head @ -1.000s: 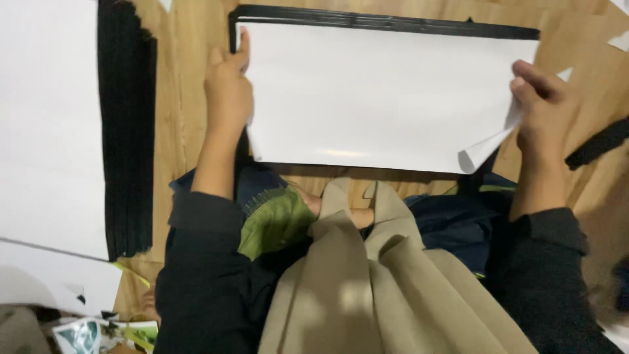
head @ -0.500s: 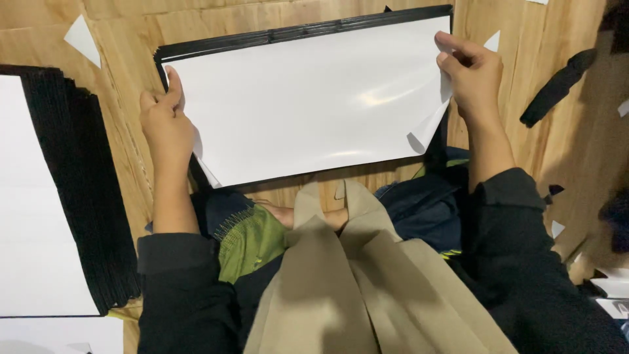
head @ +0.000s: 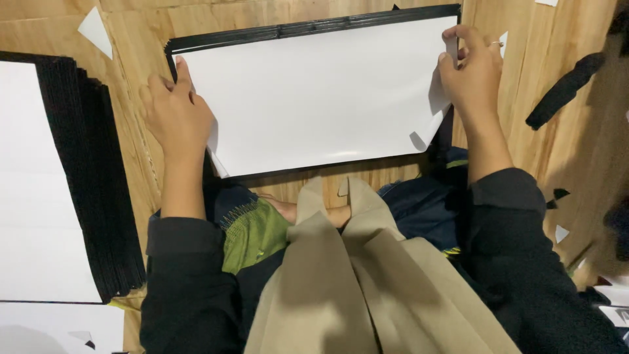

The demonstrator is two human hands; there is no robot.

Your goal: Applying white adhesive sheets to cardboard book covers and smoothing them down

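The left hand (head: 175,115) is pressing flat on a white sheet (head: 314,98), steadying it on a black-edged board stack (head: 288,29), while the right hand (head: 473,73) is pinching its right edge.

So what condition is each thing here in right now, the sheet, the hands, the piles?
White sheet: flat on a black board, near corners curled up.
Left hand: resting on the sheet's left edge.
Right hand: pinching the sheet's right edge.
Black stack: piled flat, white sheet on top.
Paper scraps: scattered on the wooden floor.

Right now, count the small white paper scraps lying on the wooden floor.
4 clear: one top left, one beside the right hand, one at the top right edge, one lower right. Others may be hidden.
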